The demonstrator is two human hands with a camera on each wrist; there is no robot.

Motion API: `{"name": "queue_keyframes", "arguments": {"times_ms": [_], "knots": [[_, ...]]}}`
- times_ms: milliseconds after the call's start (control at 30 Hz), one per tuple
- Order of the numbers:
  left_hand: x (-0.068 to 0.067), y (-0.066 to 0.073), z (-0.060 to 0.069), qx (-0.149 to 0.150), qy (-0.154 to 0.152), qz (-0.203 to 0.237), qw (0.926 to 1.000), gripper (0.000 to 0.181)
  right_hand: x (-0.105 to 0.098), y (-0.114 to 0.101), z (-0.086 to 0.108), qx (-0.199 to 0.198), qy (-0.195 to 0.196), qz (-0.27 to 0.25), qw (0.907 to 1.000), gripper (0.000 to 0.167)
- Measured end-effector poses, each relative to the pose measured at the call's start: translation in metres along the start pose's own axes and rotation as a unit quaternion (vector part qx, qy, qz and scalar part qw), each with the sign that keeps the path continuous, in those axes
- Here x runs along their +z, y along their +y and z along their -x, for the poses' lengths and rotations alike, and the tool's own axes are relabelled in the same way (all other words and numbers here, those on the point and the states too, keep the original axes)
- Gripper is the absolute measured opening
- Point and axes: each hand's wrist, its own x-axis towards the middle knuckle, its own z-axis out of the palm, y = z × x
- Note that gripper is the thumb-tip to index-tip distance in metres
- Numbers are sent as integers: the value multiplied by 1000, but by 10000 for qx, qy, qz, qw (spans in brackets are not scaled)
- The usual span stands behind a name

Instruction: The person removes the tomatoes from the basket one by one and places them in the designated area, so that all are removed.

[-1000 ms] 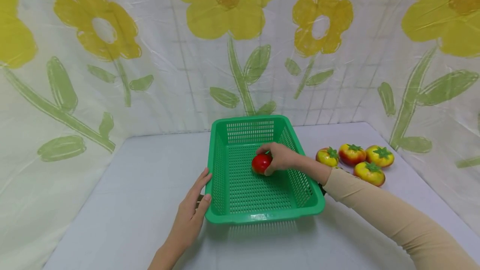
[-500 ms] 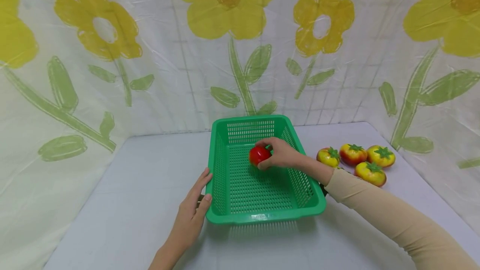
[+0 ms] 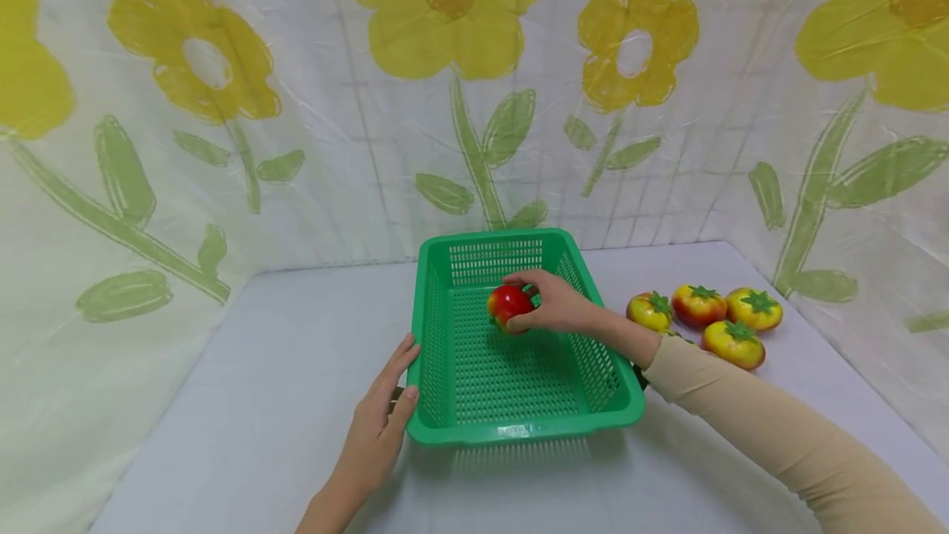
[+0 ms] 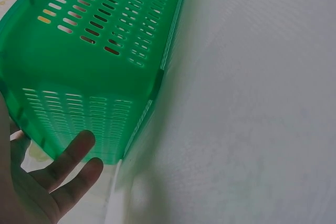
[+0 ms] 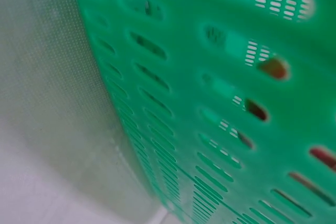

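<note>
In the head view my right hand [image 3: 550, 303] reaches over the right wall of the green plastic basket [image 3: 523, 430]. Its thumb and fingers grip a glossy red tomato [image 3: 507, 306] with a yellow patch, over the basket's perforated floor. Whether the tomato touches the floor is hard to tell. My left hand [image 3: 380, 417] rests against the basket's left rim with fingers extended, and the left wrist view shows that hand [image 4: 55, 182] spread beside the slotted wall [image 4: 79, 72]. Only the basket's outer side [image 5: 178, 77] fills the right wrist view, with my right hand mostly hidden behind it.
Several yellow-and-red tomatoes [image 3: 732, 343] with green star-shaped tops lie on the white table [image 3: 296, 353] to the right of the basket, partly behind my forearm. A white curtain [image 3: 311, 105] printed with yellow flowers hangs behind the table.
My right hand has shifted slightly up and left with the tomato, which has turned to show some yellow. My left hand and the basket stay in place.
</note>
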Motion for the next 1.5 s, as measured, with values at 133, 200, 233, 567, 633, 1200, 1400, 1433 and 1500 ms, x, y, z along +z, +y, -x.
{"name": "queue_keyframes", "arguments": {"times_ms": [133, 200, 233, 567, 633, 1200, 1400, 1433, 1500], "knots": [[1, 0, 2, -26, 4, 57, 10000, 50, 2, 1, 1, -79, 62, 9, 9999, 64], [1, -1, 3, -22, 14, 53, 10000, 50, 2, 1, 2, -127, 122, 1, 9998, 63], [1, -1, 3, -27, 7, 40, 10000, 50, 2, 1, 3, -156, 151, 7, 9998, 63], [2, -1, 0, -21, 89, 60, 9999, 51, 0, -1, 0, -164, 353, -348, 9986, 56], [2, -1, 0, -16, 52, 34, 10000, 51, 0, 0, 0, -172, 356, -431, 9983, 57], [0, 0, 0, 9, -39, 20, 10000, 50, -1, 1, 0, -87, 474, -354, 9982, 62], [-1, 3, -1, 1, -20, 54, 10000, 50, -1, -1, 1, -40, 542, -339, 9979, 60], [-1, 4, -1, 5, -20, 52, 10000, 50, -1, -1, 1, -43, 551, -371, 9978, 60], [-1, 4, -1, 20, -21, 55, 10000, 50, -2, -1, 1, -29, 578, -460, 9973, 60]]}}
